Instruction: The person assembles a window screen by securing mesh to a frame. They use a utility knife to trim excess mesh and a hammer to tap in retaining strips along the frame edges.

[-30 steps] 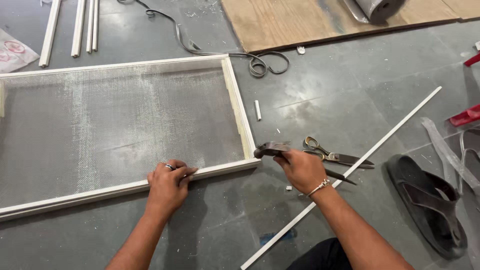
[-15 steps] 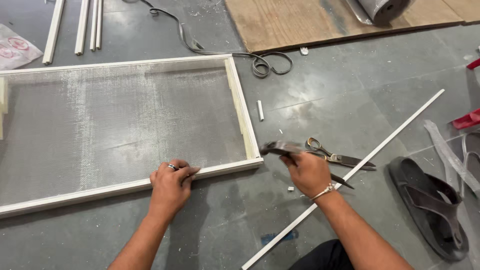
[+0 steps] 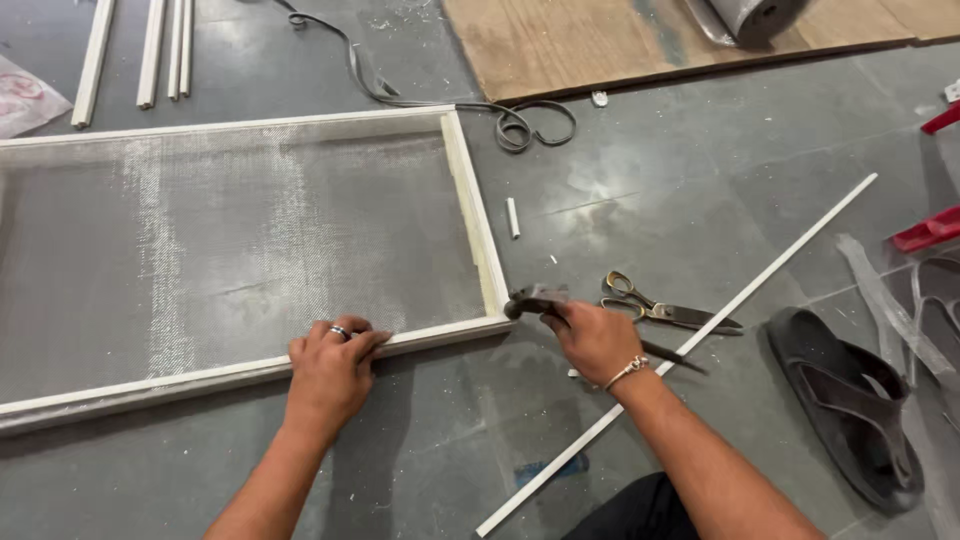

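Observation:
A white wooden frame with grey mesh stretched over it lies flat on the grey floor. My left hand, a ring on one finger, presses down on the frame's near rail, fingers flat on the wood. My right hand grips a dark metal hammer by its handle; the head sits just off the frame's near right corner. The handle's end pokes out behind my wrist.
Scissors lie right of my right hand. A long white strip runs diagonally across the floor. A black sandal sits at right, a small white peg beside the frame, white strips at top left, a plywood sheet beyond.
The hammer head has dropped lower and closer to the frame's near right corner. My left hand stays pressed on the near rail. The view has shifted slightly.

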